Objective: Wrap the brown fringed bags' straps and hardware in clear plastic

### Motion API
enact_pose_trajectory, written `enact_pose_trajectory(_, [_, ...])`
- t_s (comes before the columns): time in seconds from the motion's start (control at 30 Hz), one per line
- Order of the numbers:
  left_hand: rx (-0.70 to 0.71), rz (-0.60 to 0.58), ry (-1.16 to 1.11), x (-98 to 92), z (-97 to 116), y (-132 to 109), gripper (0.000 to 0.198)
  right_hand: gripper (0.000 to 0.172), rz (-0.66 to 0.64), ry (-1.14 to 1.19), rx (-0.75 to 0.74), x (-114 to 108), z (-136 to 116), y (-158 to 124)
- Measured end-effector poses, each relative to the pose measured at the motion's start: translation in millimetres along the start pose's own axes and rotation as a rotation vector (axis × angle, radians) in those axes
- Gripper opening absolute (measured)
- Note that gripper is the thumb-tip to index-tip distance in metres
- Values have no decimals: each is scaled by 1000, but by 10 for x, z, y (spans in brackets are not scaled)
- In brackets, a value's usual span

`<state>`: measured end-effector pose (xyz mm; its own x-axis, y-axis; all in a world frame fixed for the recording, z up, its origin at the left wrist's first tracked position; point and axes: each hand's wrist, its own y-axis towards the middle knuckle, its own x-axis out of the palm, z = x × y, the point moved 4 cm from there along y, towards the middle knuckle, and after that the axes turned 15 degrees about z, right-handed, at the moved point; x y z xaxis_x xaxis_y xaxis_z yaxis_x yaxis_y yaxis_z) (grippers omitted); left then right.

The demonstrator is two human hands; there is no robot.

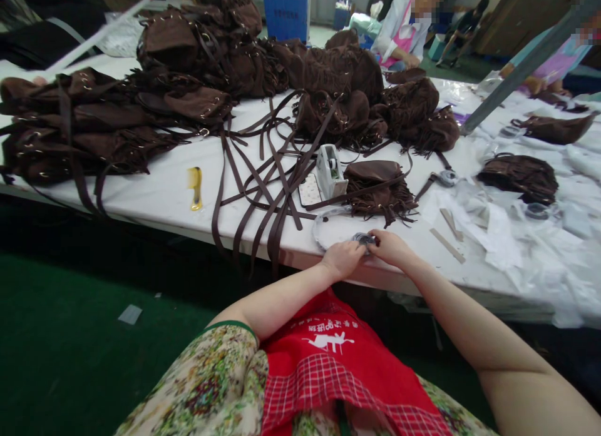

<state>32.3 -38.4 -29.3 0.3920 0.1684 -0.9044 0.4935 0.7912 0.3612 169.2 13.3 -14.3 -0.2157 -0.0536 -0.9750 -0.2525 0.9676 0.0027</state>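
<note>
At the table's front edge, both of my hands meet around a small dark coil with a greyish, shiny wrapping (pixel 363 238). My left hand (pixel 344 259) is closed against its left side, fingertips partly hidden. From the right, my right hand (pixel 390 247) pinches the coil's edge. A loop of clear plastic (pixel 321 228) lies just left of the coil. Behind it sits a brown fringed bag (pixel 375 184), with a white tape dispenser (pixel 331 173) beside it.
Brown bags (pixel 188 48) are heaped along the back of the white table (pixel 188 220). Long straps (pixel 256 198) hang over its front edge. A yellow-handled tool (pixel 196 189) lies left. Plastic bags (pixel 530 248) and a slanted grey pole (pixel 516 67) are right. Co-workers (pixel 404 29) stand across.
</note>
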Motion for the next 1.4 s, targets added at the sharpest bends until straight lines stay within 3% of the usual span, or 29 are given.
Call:
enact_pose_trajectory(0.1, [107,13,49,-97,-263,-57,40,28,-33,-5,-39,-14,18,55])
enact_pose_trajectory(0.23, [167,-5,80,-150,-499,-86,44,35,-98,68,-281,-60,-59,128])
enact_pose_trajectory(0.33, [156,1,72,-119,-474,-68,49,35,-190,64,-411,-105,-122,164])
enact_pose_trajectory(0.5, [180,-11,27,-48,-243,-55,39,36,-197,-5,-467,-155,-174,156])
enact_pose_trajectory(0.6, [137,-3,-25,-36,-123,-32,35,35,-128,24,-410,-141,-132,120])
enact_pose_trajectory(0.8, [-208,-14,-96,63,67,153,28,27,45,32,-28,-33,68,101])
enact_pose_trajectory(0.9, [-254,-26,-112,106,125,219,22,23,65,11,39,20,82,109])
enact_pose_trajectory(1.0, [-152,4,-153,76,56,187,25,22,66,25,40,40,88,119])
enact_pose_trajectory(1.13, [-33,81,-191,-56,-249,72,38,24,36,50,-36,27,97,122])
enact_pose_trajectory(1.23, [12,40,-225,-117,-410,50,34,27,2,77,-154,-16,70,141])
enact_pose_trajectory(1.4, [121,-52,-133,-91,-323,112,35,29,-118,126,-401,-113,-17,178])
